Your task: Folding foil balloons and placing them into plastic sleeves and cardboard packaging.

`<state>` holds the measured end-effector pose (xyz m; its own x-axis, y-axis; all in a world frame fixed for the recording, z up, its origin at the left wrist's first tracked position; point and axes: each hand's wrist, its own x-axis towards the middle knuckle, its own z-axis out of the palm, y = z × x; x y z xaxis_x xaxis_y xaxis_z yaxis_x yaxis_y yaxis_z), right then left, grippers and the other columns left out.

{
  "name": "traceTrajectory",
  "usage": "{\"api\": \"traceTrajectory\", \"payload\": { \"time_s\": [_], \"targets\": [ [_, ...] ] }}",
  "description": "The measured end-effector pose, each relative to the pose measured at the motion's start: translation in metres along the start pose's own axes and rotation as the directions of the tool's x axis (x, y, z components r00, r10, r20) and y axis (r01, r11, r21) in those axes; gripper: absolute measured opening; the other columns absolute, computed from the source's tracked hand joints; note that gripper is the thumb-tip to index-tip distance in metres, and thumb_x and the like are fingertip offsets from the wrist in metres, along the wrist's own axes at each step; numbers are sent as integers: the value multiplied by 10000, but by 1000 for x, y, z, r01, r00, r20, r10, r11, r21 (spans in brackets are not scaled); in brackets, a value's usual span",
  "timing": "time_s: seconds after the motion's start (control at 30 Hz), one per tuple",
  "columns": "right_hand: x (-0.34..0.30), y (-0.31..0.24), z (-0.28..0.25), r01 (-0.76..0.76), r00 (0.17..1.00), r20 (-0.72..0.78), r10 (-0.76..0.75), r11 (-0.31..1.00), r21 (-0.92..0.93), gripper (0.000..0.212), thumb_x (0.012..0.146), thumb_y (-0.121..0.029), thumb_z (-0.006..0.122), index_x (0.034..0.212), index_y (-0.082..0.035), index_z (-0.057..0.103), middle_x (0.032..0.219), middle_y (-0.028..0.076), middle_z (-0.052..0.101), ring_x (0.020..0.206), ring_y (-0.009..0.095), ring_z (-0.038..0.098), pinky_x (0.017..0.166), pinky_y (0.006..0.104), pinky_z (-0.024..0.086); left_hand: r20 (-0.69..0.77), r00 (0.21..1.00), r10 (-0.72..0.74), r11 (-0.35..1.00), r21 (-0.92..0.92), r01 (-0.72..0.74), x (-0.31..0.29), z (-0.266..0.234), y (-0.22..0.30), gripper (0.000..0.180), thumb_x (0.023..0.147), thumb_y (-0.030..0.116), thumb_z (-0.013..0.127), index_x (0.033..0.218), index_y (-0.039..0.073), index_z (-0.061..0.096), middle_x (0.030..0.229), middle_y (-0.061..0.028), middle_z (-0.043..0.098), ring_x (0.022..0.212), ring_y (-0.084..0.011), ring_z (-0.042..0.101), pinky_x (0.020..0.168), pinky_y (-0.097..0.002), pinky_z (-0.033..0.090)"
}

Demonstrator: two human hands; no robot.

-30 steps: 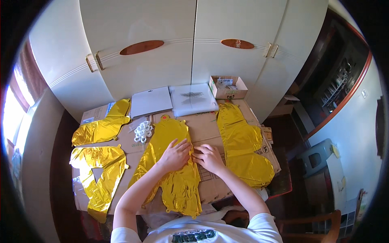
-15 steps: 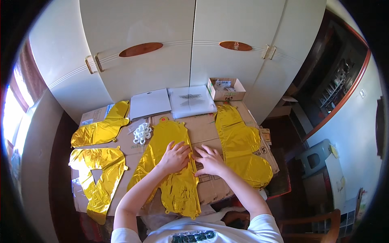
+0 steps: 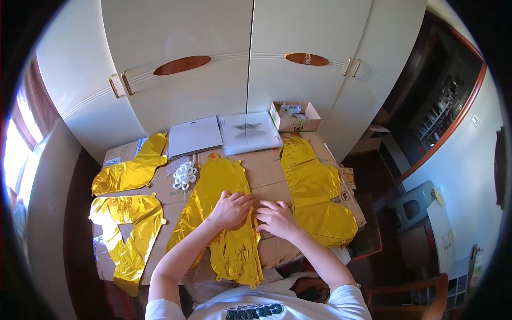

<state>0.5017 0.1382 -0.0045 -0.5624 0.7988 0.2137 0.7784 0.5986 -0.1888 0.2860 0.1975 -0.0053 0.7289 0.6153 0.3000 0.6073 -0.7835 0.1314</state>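
A flat gold foil balloon [image 3: 226, 178], shaped like a letter with two legs, lies in front of me at the middle of the table. My left hand [image 3: 232, 209] rests on it, fingers bent and pressed together onto the foil near its right edge. Just across that edge is my right hand [image 3: 277, 220], fingers stretched toward the foil and thumb apart, the tips touching or nearly touching its rim. Creases run down the balloon's right leg. More flat gold foil balloons lie around it: one on the right [image 3: 314, 186], one far left [image 3: 130, 168] and one near left [image 3: 141, 221].
White rings [image 3: 184, 176] are heaped left of the middle balloon. Behind lie a grey-white flat sheet stack [image 3: 195, 137], clear plastic bags [image 3: 250, 133] and an open small box [image 3: 296, 117]. Cardboard [image 3: 266, 173] covers the table. A wooden chair [image 3: 421, 298] stands at lower right.
My right hand's spread fingers have drawn closer together and lower beside the balloon's edge. My left hand stays on the foil, its fingers slightly more bent. The whole view has shifted slightly.
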Motion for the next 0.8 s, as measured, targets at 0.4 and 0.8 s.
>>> {"api": "traceTrajectory", "payload": {
  "time_s": [0.4, 0.8],
  "targets": [
    [-3, 4, 8, 33, 999, -21, -32, 998, 58, 417, 775, -420, 719, 1078, -135, 715, 1236, -50, 652, 1267, 180, 493, 979, 448, 395, -70, 996, -54, 996, 71, 59, 17, 14, -21, 379, 921, 278, 554, 1239, 83, 627, 1291, -11, 624, 1192, -211, 533, 953, -437, 392],
    [-5, 6, 9, 7, 1000, 10, -8, 997, 70, 441, 798, -443, 704, 1120, -141, 713, 1272, -56, 642, 1275, 181, 492, 994, 461, 389, -86, 994, -62, 990, 121, 72, 38, 23, -48, 429, 906, 361, 572, 1244, 102, 627, 1306, 10, 613, 1137, -203, 551, 953, -428, 399]
  ]
}}
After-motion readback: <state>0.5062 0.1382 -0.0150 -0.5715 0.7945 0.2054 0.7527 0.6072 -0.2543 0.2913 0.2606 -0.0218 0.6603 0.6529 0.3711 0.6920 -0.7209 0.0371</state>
